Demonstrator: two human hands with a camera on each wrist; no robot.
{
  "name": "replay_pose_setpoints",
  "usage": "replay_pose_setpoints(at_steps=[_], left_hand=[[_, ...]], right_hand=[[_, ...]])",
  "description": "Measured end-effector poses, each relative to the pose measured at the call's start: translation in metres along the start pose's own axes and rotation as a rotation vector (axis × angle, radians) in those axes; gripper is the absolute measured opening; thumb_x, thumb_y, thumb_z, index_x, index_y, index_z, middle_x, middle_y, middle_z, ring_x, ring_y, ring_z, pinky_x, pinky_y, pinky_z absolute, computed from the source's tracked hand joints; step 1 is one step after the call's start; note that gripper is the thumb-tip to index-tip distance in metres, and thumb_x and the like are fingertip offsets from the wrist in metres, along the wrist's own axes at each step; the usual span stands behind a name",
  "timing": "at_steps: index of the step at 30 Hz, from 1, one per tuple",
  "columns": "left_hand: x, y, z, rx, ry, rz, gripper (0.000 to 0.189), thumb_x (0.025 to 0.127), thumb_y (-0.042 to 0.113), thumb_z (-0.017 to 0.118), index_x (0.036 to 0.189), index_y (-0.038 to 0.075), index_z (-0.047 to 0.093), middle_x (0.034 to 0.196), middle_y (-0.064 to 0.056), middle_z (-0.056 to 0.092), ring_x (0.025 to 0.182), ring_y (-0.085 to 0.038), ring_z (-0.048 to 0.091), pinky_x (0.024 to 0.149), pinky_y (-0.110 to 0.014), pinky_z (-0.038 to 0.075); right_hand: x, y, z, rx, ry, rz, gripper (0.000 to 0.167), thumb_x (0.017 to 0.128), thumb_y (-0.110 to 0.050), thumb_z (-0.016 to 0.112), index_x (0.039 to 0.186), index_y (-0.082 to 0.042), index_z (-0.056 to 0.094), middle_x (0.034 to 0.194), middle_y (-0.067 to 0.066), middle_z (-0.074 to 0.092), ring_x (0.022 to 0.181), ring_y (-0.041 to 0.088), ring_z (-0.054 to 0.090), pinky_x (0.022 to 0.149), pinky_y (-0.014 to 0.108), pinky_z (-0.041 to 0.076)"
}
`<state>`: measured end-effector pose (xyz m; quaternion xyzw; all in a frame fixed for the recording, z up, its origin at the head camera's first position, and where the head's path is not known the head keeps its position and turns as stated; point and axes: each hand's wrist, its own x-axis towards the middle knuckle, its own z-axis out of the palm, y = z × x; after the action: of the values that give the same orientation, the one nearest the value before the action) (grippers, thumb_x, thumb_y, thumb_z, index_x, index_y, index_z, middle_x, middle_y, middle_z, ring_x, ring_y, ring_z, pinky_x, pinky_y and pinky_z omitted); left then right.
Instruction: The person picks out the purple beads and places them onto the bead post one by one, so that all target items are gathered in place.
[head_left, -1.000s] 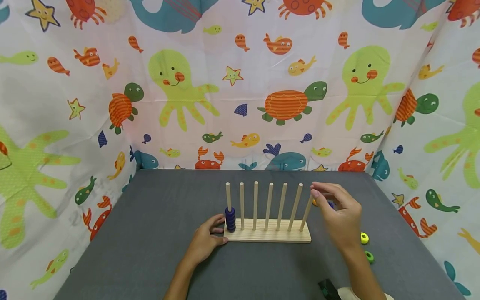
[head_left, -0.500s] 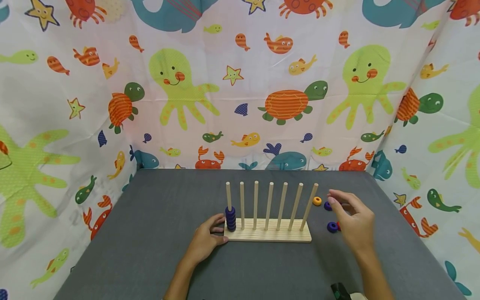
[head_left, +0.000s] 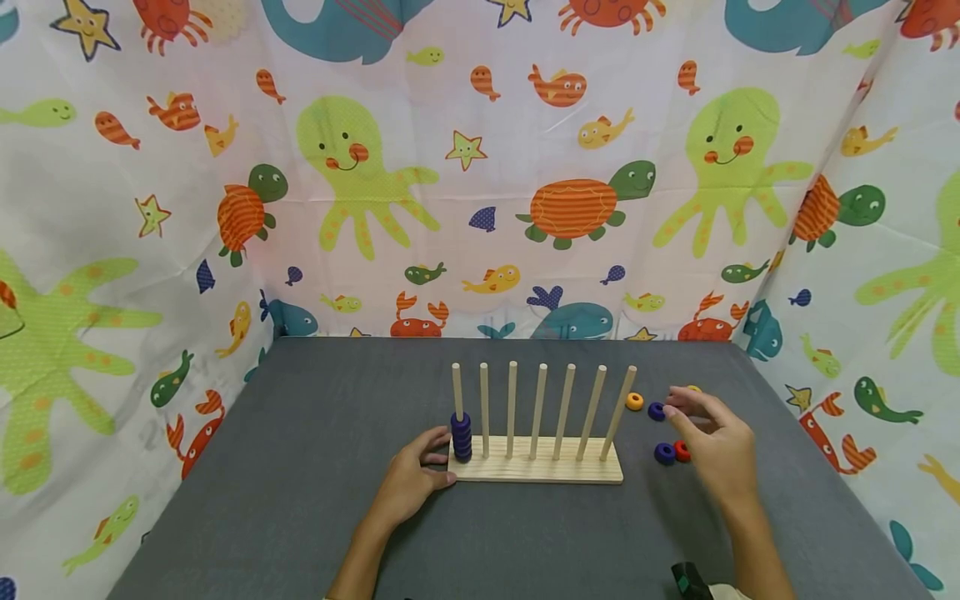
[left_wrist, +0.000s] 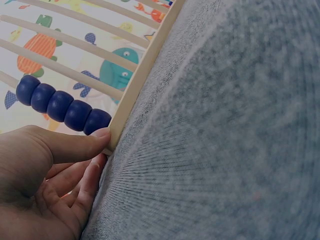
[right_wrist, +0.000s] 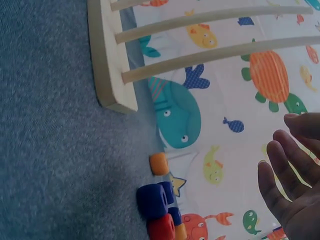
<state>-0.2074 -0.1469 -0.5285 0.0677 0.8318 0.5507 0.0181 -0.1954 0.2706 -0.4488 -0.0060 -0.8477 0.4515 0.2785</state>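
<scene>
Head view: 2 hands, well apart; left hand (head_left: 408, 479) clamped on the left end of 1 wooden rack (head_left: 536, 472), thumb at the front corner; right hand (head_left: 716, 446) in the air beyond the rack's right end, near the loose beads (head_left: 664, 453), fingers loosely bent with gaps between them; rack stands on the grey tabletop (head_left: 322, 517), 7 pegs (head_left: 539, 414) up; leftmost peg carries 5 blue beads (left_wrist: 60, 105), count per left wrist view; right wrist view gives 6 loose beads, partly overlapping: 3 blue, 1 red, 1 orange, 1 orange-yellow; sea-animal curtain (head_left: 525, 117) behind and on both sides.
</scene>
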Motion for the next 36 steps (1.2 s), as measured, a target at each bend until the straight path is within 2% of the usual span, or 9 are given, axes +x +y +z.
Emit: replay_pose_setpoints(at_steps=[7,13,16,22,28,30,33,36], left_hand=[[0.002,0.0,0.002,-0.001,-0.01,0.0,0.073,0.088,0.003,0.082,0.155,0.01,0.053,0.149,-0.012,0.063,0.123,-0.03,0.068,0.097,-0.047,0.059],[0.001,-0.002,0.001,-0.014,-0.008,0.004,0.073,0.087,0.002,0.083,0.154,0.007,0.054,0.148,-0.014,0.063,0.122,-0.032,0.069,0.095,-0.045,0.059],[0.001,-0.001,0.0,-0.012,-0.003,-0.001,0.072,0.087,0.002,0.083,0.153,0.008,0.055,0.147,-0.014,0.064,0.121,-0.031,0.069,0.093,-0.042,0.06],[0.002,-0.001,0.0,0.001,0.001,-0.006,0.073,0.086,0.001,0.083,0.153,0.01,0.055,0.147,-0.012,0.064,0.122,-0.031,0.069,0.095,-0.044,0.059],[0.002,-0.001,0.001,0.006,0.0,-0.012,0.073,0.087,0.001,0.083,0.154,0.011,0.055,0.148,-0.012,0.064,0.122,-0.03,0.069,0.096,-0.046,0.059],[0.002,-0.001,0.001,0.008,0.0,-0.008,0.073,0.087,0.001,0.083,0.153,0.01,0.055,0.148,-0.013,0.064,0.122,-0.031,0.069,0.096,-0.046,0.059],[0.001,0.0,0.001,0.004,0.0,-0.008,0.073,0.086,0.0,0.083,0.153,0.009,0.055,0.147,-0.014,0.064,0.122,-0.032,0.069,0.095,-0.047,0.059],[0.001,0.001,0.001,0.006,0.001,-0.01,0.073,0.087,0.001,0.083,0.153,0.01,0.055,0.147,-0.013,0.064,0.122,-0.031,0.069,0.095,-0.046,0.059]], right_hand=[[-0.001,0.018,-0.002,-0.059,-0.027,-0.014,0.031,0.099,-0.017,0.077,0.129,-0.007,0.074,0.115,0.013,0.077,0.093,-0.012,0.06,0.073,0.005,0.05],[0.0,0.034,-0.003,-0.105,-0.07,-0.014,0.034,0.098,-0.018,0.079,0.13,-0.006,0.073,0.118,0.014,0.077,0.094,-0.014,0.057,0.076,0.001,0.046],[0.001,0.04,-0.003,-0.135,-0.1,-0.005,0.036,0.098,-0.021,0.079,0.131,-0.007,0.072,0.121,0.014,0.076,0.097,-0.005,0.062,0.077,0.001,0.045],[0.001,0.047,-0.003,-0.179,-0.163,0.032,0.041,0.099,-0.028,0.078,0.134,-0.006,0.071,0.125,0.016,0.072,0.105,0.029,0.068,0.074,0.006,0.047],[0.002,0.053,-0.003,-0.221,-0.192,0.044,0.042,0.096,-0.022,0.082,0.133,-0.005,0.071,0.126,0.018,0.072,0.108,0.034,0.07,0.076,0.009,0.047],[0.002,0.055,-0.004,-0.238,-0.209,0.053,0.044,0.095,-0.021,0.083,0.133,-0.004,0.071,0.126,0.019,0.072,0.11,0.035,0.069,0.08,0.017,0.052],[0.001,0.058,-0.004,-0.249,-0.255,0.08,0.047,0.094,-0.021,0.083,0.136,-0.003,0.068,0.129,0.022,0.071,0.116,0.038,0.066,0.091,0.041,0.059],[0.001,0.06,-0.005,-0.235,-0.309,0.108,0.05,0.095,-0.02,0.082,0.139,-0.003,0.066,0.132,0.024,0.07,0.122,0.042,0.063,0.098,0.062,0.055]])
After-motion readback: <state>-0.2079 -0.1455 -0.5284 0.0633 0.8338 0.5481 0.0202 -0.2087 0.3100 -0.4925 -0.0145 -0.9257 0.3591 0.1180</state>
